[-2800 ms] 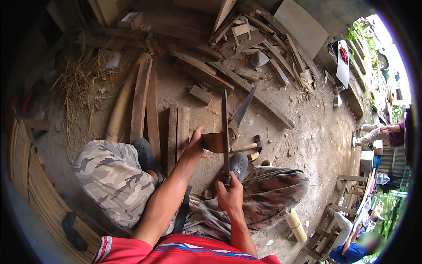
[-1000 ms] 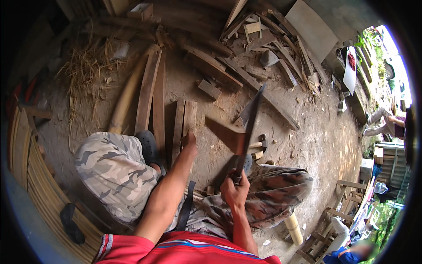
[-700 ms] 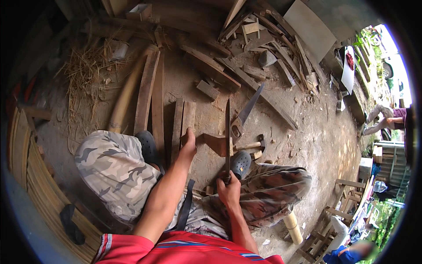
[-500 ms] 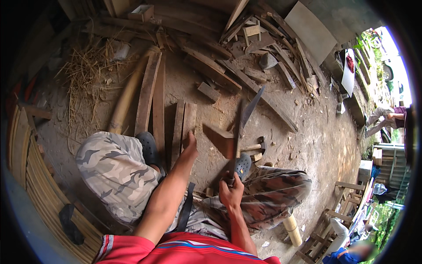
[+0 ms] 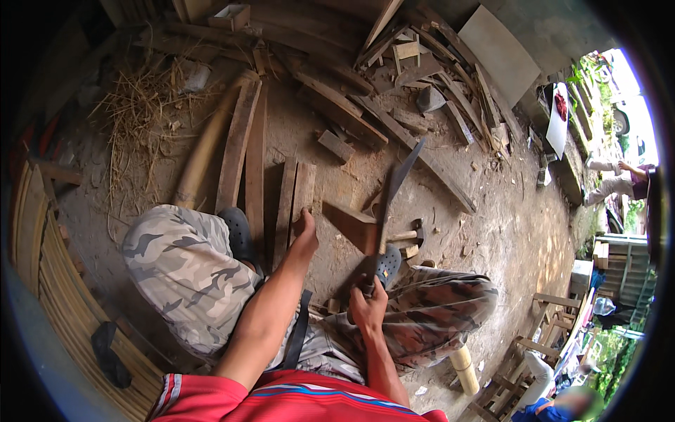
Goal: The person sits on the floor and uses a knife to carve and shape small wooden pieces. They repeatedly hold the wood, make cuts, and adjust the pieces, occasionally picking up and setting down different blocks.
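My right hand (image 5: 368,308) is closed round the handle of a machete (image 5: 391,195), whose long dark blade points up and away, tip toward the far right. Left of it, my left hand (image 5: 305,228) grips the edge of a short wooden plank (image 5: 302,188), thumb on top; its other fingers are mostly hidden. A second narrow plank (image 5: 284,204) lies alongside. Between plank and blade is a wooden block (image 5: 349,224), partly behind the machete. Beyond my right foot a hammer (image 5: 415,233) rests on the ground.
Long boards (image 5: 238,144) and a bamboo pole (image 5: 200,151) lie ahead on the left, near a straw heap (image 5: 151,105). Scrap wood (image 5: 450,91) is piled at the far right. Bent strips (image 5: 77,295) stand at my left. Two people are at the right edge, one in blue (image 5: 541,411).
The machete blade has turned slightly, showing less of its flat side. My left hand stays on the plank. The far person at the right has shifted posture.
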### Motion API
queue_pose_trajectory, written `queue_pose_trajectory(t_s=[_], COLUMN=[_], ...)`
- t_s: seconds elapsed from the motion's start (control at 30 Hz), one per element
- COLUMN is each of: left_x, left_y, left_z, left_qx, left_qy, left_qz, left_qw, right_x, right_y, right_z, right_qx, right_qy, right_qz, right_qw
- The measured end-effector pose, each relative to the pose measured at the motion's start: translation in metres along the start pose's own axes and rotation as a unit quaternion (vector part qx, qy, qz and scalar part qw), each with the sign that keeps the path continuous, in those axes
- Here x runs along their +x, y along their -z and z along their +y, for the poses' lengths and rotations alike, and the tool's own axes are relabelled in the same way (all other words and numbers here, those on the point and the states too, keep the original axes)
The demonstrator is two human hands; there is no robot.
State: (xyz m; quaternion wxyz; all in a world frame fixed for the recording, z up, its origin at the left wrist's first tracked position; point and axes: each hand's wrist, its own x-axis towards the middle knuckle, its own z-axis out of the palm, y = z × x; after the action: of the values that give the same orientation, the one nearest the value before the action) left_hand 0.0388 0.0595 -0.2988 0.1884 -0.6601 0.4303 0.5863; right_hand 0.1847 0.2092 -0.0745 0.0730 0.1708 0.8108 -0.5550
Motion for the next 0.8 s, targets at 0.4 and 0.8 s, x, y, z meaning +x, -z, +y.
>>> queue_pose_trajectory(t_s=[0.4,0.8], left_x=[-0.026,-0.006], left_y=[0.022,0.006], left_z=[0.006,-0.005], left_qx=[-0.036,-0.052], left_qy=[-0.004,-0.051], left_qz=[-0.033,0.009], left_qw=[0.999,0.997], right_x=[-0.002,-0.002], right_y=[-0.005,-0.008], right_z=[-0.009,-0.008], right_qx=[-0.102,-0.066], right_qy=[-0.025,0.031], right_qz=[-0.046,-0.016], right_qw=[0.993,0.997])
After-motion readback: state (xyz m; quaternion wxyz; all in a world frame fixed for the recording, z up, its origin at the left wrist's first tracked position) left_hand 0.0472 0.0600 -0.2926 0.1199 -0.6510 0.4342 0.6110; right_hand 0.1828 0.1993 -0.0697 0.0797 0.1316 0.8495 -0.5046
